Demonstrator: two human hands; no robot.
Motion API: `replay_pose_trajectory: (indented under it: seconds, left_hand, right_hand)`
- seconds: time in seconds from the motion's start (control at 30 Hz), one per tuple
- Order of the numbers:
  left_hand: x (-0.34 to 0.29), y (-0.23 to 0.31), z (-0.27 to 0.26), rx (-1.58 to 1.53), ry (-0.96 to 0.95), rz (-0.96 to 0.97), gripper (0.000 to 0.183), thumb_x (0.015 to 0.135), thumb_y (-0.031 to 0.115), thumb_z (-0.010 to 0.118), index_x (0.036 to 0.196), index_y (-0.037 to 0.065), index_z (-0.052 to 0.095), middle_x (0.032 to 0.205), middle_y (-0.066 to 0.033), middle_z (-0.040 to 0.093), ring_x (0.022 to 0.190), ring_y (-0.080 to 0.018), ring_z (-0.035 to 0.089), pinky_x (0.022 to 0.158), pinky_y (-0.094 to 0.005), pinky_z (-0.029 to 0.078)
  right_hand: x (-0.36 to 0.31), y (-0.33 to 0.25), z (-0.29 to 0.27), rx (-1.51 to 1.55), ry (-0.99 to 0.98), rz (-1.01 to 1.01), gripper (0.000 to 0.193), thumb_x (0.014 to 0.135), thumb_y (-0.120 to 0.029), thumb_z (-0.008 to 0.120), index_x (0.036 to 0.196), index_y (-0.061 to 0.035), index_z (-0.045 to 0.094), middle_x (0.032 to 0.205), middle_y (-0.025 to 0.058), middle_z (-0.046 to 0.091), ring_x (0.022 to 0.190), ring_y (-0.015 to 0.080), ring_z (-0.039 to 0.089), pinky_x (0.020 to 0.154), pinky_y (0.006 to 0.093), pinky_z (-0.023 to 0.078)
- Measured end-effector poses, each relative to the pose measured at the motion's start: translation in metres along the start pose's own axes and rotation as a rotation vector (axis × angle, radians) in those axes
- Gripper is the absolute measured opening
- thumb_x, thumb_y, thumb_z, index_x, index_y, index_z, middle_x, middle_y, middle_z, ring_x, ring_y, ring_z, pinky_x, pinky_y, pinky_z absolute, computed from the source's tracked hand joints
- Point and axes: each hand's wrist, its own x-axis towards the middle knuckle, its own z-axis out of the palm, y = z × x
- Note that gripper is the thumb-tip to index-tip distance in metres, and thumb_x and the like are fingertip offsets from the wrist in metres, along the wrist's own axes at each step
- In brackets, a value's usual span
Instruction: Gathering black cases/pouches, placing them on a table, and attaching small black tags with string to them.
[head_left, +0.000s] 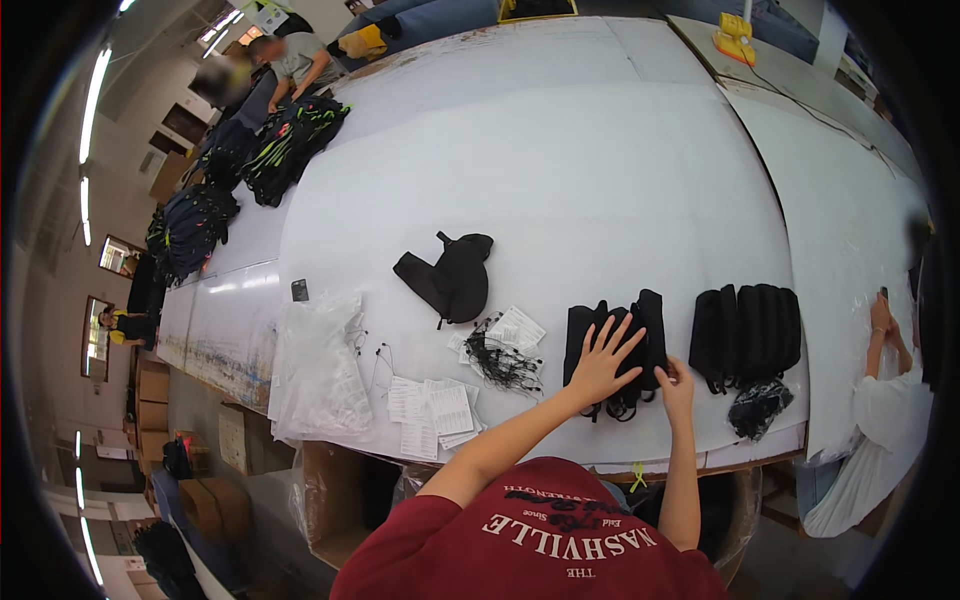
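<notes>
A row of black fabric bags [651, 322] lies packed side by side on the white table in front of me. Across the top of them my left hand [600, 368] rests flat with its fingers spread. At the row's right, near edge, my right hand [675, 382] has its thumb and fingers pinched on the rightmost bag. Another row of black bags [746, 335] sits further right, with a dark crumpled bundle [758, 408] at its near side. A single black bag [455, 282] with a strap lies apart, farther away to the left.
Left of my hands lie a tangle of black cords [503, 364], printed white cards [440, 408] and clear plastic bags [318, 370]. Dark backpacks [292, 150] are heaped at the table's far left, beside a person. Another person's hands [885, 318] are at the right.
</notes>
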Motion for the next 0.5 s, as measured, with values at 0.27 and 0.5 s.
replay_pose_trajectory:
  seconds: [0.27, 0.5]
  left_hand:
    - [0.027, 0.0, 0.0, -0.045, -0.069, 0.194, 0.051, 0.092, 0.031, 0.048, 0.14, 0.019, 0.037, 0.149, -0.0068, 0.026, 0.135, -0.0281, 0.026, 0.109, -0.0454, 0.018]
    - [0.018, 0.009, 0.018, -0.011, -0.09, 0.214, 0.048, 0.093, 0.031, 0.046, 0.138, 0.017, 0.039, 0.148, -0.0053, 0.029, 0.136, -0.0257, 0.025, 0.11, -0.0454, 0.015]
  right_hand:
    - [-0.002, -0.028, 0.008, -0.211, 0.001, -0.063, 0.029, 0.081, -0.012, 0.063, 0.106, 0.0029, 0.061, 0.088, 0.012, 0.06, 0.077, 0.0236, 0.057, 0.071, 0.0302, 0.046]
    - [-0.019, -0.013, -0.015, -0.264, -0.185, 0.036, 0.034, 0.083, -0.017, 0.062, 0.112, 0.0014, 0.059, 0.094, 0.0124, 0.057, 0.087, 0.0223, 0.057, 0.077, 0.0307, 0.046]
